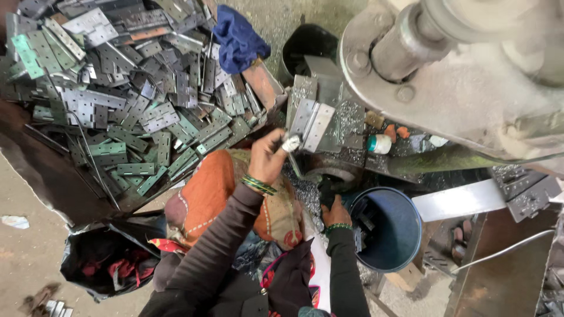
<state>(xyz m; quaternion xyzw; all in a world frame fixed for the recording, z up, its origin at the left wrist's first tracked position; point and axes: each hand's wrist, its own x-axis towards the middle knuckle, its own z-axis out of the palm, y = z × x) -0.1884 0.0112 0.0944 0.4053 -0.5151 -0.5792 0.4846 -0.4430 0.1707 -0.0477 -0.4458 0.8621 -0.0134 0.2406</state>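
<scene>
My left hand (269,157), with green bangles on the wrist, is raised at the press machine (470,82). Its fingertips pinch the lower edge of a folded grey metal hinge (311,122) that stands on the machine bed. Lower down, my right hand (336,212) is closed around a dark object (326,192) that I cannot make out, just left of the blue bucket (399,235). Dark metal pieces lie inside that bucket. Metal shavings cover the bed between my two hands.
A big heap of grey and green hinge plates (129,100) fills a tray at the upper left, with a blue cloth (238,41) on its edge. A small white bottle (380,144) sits on the bed. A black bag (106,258) lies on the floor at the lower left.
</scene>
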